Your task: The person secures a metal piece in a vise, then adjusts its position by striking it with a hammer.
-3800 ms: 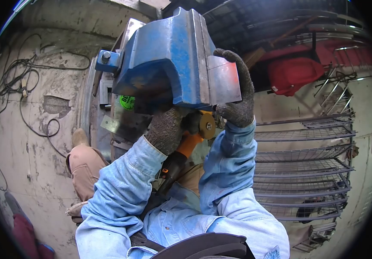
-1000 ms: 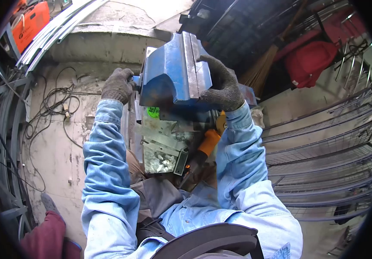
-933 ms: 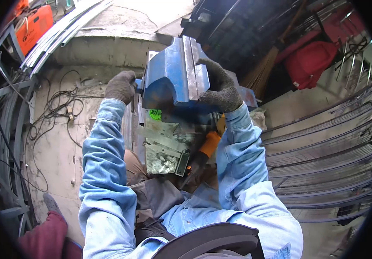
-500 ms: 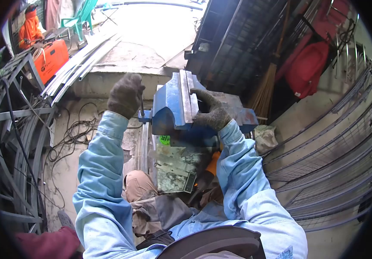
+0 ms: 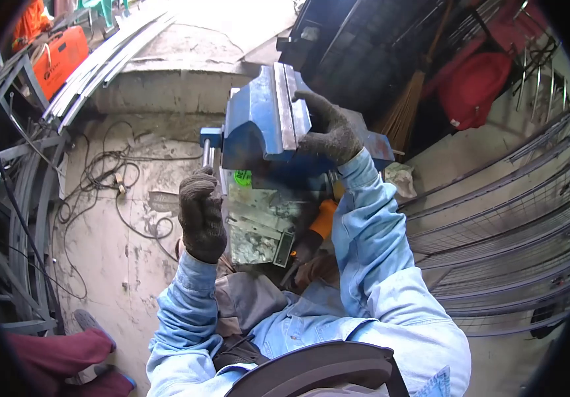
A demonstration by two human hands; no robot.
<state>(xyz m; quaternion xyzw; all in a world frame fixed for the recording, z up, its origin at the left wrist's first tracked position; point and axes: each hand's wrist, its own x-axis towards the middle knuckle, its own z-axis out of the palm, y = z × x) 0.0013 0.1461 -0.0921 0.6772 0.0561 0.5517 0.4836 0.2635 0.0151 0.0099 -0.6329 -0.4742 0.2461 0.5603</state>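
A blue bench vise [image 5: 252,119] with bare metal jaws stands in front of me. My left hand [image 5: 202,215], in a dark knitted glove, is closed at the lower end of the vise handle [image 5: 208,153], which hangs from the screw head at the vise's left. My gloved right hand [image 5: 333,132] grips the vise at its jaws, thumb and forefinger curved apart with their tips against the metal. Below the vise is a stained greenish metal surface [image 5: 255,228] with a metal square [image 5: 284,250] at its near right corner. An orange tool part [image 5: 325,218] shows beside my right forearm.
Cables [image 5: 110,165] lie coiled on the floor at left, near curved grey metal frames [image 5: 24,172]. An orange case [image 5: 60,59] and long light strips [image 5: 116,53] are beyond. A broom [image 5: 407,109], red bag [image 5: 477,89] and mesh panels [image 5: 496,231] line the right. Another person's legs [image 5: 67,351] show lower left.
My left hand has swung down toward me from beside the screw head, and the vise handle now points down. My right hand stays on the vise. The view has shifted slightly.
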